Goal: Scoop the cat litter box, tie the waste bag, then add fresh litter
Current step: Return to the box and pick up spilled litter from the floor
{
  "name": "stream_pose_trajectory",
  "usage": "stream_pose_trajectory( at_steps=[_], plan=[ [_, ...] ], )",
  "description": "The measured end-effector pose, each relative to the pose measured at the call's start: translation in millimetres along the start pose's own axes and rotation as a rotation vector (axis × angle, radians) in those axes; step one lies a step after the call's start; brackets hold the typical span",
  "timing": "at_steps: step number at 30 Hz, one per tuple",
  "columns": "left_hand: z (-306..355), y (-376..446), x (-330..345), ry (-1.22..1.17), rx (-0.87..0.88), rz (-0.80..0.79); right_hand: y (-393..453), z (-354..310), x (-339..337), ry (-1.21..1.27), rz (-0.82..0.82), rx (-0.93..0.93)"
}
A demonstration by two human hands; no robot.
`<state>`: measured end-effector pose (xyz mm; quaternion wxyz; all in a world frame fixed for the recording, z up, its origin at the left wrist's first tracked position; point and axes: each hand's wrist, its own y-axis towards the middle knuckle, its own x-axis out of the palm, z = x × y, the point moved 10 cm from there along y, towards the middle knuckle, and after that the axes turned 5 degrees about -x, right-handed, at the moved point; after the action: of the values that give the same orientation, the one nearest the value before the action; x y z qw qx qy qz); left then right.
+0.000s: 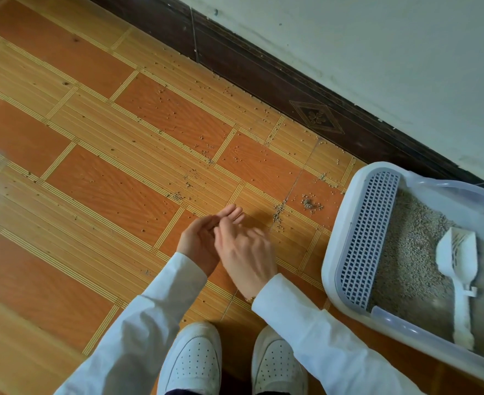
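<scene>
I see my two hands close together over the floor, in the middle of the view, and neither one holds the scoop. My left hand (199, 242) is turned palm up with the fingers loose and nearly straight, like a little cup. My right hand (246, 252) sits just beside it, back facing up, its fingers bent down toward the left palm; I cannot tell if it pinches a tiny bit of litter or nothing at all. The litter box (332, 269) is off to the right, against the wall, and it has grey litter inside. The white scoop (457, 260) lies in the litter with its handle pointing near. A grid step (366, 238) sits on the left side of the box. Lots of small loose grains (278, 215) are spread on the orange floor tiles (92, 181), most of them between my hands and the box. I see no waste bag and no bag of fresh litter here. What could go wrong, I think: if I reach right without looking, my sleeve could brush the box rim and knock more grains out. My white shoes (191, 363) are near the grains, so I might step on them and slip or crush them. Any grains in my left palm could fall if it tips.
</scene>
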<state>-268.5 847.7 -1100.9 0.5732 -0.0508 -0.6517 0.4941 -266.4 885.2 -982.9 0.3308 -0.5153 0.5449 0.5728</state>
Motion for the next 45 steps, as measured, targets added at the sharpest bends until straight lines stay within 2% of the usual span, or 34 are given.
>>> stream_pose_trajectory(
  at_steps=[2, 4, 7, 15, 18, 21, 25, 28, 31, 36, 45],
  plan=[
    [-3, 0, 5, -0.042, -0.019, -0.028, 2, -5, 1, 0.039, -0.036, -0.010],
    [5, -4, 3, -0.059, -0.003, -0.026, -5, 16, 8, 0.077, -0.105, 0.097],
    [26, -7, -6, -0.102, 0.050, -0.014, -29, 58, 22, -0.047, -0.208, 0.251],
    [35, -9, -5, -0.083, 0.077, -0.006, -42, 46, 64, -0.209, -0.349, 0.070],
    [29, -9, -3, -0.053, 0.059, 0.002, -38, 48, 66, -0.236, -0.370, 0.074],
    [22, -6, -4, -0.036, 0.043, 0.004, -30, 50, 54, -0.209, -0.307, 0.114],
    [7, -1, -7, 0.046, 0.001, 0.042, -9, 22, 16, -0.067, -0.096, 0.089],
    [-8, -1, 0, -0.019, -0.054, -0.008, 2, -3, 7, 0.022, -0.087, 0.033],
    [-2, -3, -1, -0.027, -0.048, -0.013, -6, 30, 10, 0.014, -0.139, 0.201],
    [22, 0, -7, -0.100, 0.014, -0.008, -44, 99, 32, -0.199, -0.309, 0.468],
    [13, -1, -1, -0.074, -0.013, -0.007, -50, 115, 58, -0.365, -0.434, 0.518]
  ],
)
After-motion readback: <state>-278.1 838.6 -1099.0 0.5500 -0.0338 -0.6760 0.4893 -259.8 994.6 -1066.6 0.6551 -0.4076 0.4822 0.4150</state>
